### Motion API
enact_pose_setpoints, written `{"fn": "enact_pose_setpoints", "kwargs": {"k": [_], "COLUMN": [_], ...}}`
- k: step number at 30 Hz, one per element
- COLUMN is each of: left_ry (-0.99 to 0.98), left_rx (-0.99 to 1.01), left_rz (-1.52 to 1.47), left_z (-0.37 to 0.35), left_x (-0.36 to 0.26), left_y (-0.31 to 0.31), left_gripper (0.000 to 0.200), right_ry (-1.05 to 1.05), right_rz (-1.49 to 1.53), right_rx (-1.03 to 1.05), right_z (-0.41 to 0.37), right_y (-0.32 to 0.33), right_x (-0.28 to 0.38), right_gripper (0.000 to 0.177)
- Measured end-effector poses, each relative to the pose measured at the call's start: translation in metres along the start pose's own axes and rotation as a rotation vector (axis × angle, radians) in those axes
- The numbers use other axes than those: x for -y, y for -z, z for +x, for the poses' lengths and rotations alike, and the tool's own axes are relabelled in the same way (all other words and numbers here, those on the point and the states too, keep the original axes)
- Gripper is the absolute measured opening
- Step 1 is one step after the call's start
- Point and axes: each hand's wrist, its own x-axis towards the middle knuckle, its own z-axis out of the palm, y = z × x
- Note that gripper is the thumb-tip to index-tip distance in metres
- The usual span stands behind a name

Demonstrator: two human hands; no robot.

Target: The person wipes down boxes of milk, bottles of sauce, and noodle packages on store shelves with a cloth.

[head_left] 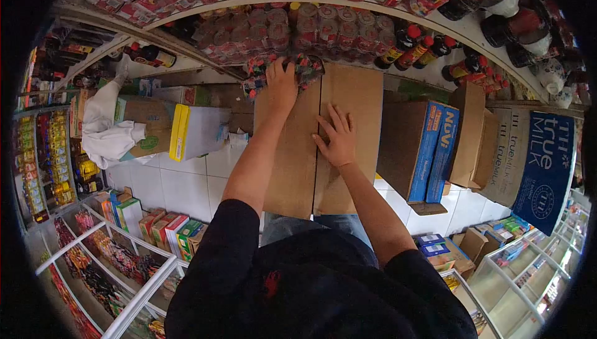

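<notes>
A closed brown cardboard box (289,171) stands upright in front of my body, its two top flaps meeting at a seam down the middle. My right hand (339,138) lies flat on the right flap, fingers spread, holding nothing. At the far end of the box is a crumpled bag (311,72) with a red, green and black pattern. My left hand (283,87) reaches over the left flap, its fingers bent onto this bag. Its fingertips are partly hidden, and the bag's contents cannot be made out.
Shelves ahead hold shrink-wrapped red cans (329,25) and dark sauce bottles (404,44). Right stand an open box with blue Nuvi packs (438,152) and a TH true Milk carton (547,165). Left are a yellow-edged box (202,131) and white cloth (106,124). Glass display cases (140,289) flank me.
</notes>
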Motion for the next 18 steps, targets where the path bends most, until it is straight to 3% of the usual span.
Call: {"fn": "enact_pose_setpoints", "kwargs": {"k": [4,11,14,18], "left_ry": [0.024,0.033,-0.035,0.0], "left_rx": [0.115,0.273,0.201,0.176], "left_rz": [-0.044,-0.083,-0.11,-0.105], "left_z": [-0.032,-0.158,-0.161,-0.093], "left_x": [-0.003,0.005,0.005,0.002], "left_y": [0.027,0.051,0.053,0.042], "left_gripper": [0.04,0.041,0.042,0.044], "right_ry": [0.003,0.017,0.017,0.022], "right_rz": [-0.001,-0.043,-0.004,-0.049], "right_rx": [0.022,0.061,0.054,0.103], "right_z": [-0.001,-0.001,-0.002,-0.002], "right_y": [0.002,0.002,0.003,-0.001], "right_x": [-0.001,-0.003,-0.002,-0.008], "right_gripper": [0.04,0.043,0.045,0.044]}}
